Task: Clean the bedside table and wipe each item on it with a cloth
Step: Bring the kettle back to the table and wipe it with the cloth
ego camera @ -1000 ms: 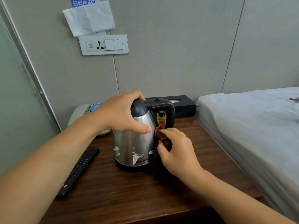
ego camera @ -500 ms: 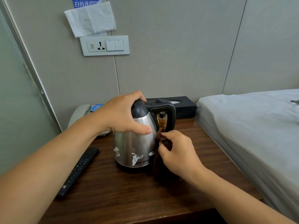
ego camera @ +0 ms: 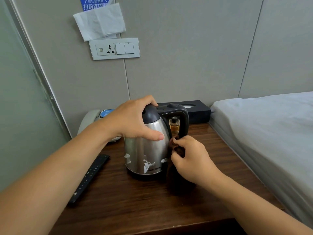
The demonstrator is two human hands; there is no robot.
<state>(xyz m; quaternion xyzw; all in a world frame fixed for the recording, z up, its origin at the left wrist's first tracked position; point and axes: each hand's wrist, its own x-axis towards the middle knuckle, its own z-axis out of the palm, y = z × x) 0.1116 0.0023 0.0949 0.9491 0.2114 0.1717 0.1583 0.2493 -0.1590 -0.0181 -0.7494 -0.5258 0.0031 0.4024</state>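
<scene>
The left hand is draped over the lid and upper body of the kettle, fingers curled round the top and thumb pressed flat on the steel side; I judge this grip is there to steady the kettle so it does not slide or turn while its side is rubbed; the kettle stands upright near the middle of the bedside table. The right hand has its fingers pinched on a bunched dark brown cloth, held against the kettle's right flank just below the handle; so the cloth lies between this hand and the steel, touching both, and trails down toward the tabletop. A small amber bottle shows through the handle loop, just behind; a remote control lies to the left, well apart from both hands.
</scene>
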